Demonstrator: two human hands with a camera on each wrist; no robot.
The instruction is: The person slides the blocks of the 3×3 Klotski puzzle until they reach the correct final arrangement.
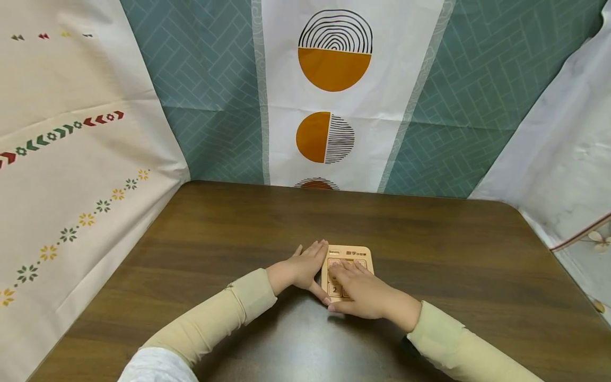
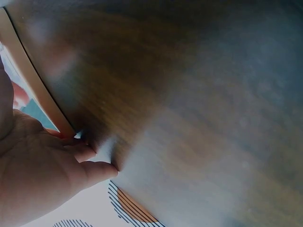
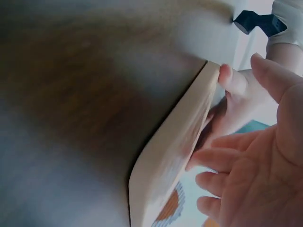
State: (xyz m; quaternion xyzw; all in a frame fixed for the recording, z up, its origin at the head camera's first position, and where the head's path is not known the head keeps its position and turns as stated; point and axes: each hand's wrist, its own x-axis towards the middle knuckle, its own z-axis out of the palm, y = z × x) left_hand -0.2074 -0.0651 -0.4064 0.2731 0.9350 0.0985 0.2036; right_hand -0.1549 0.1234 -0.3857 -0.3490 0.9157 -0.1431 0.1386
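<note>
Wooden number puzzle board (image 1: 346, 249) is lying flat on the brown wood-grain table (image 1: 238, 228), about mid-width in the head view, printed header at its far end. Left hand (image 1: 304, 268) is resting along the board's left edge, fingers extended and unclenched, thumb touching the near-left corner. Right hand (image 1: 363, 293) is reaching over the tiles from the near right, fingers straight, grasp released. It's covering most tiles; "2" tile (image 1: 334, 290) is showing. Patterned cloth (image 1: 217, 106) is hanging behind the table.

Tan number board (image 1: 334, 289), brown wood-grained table (image 1: 238, 228)
</note>
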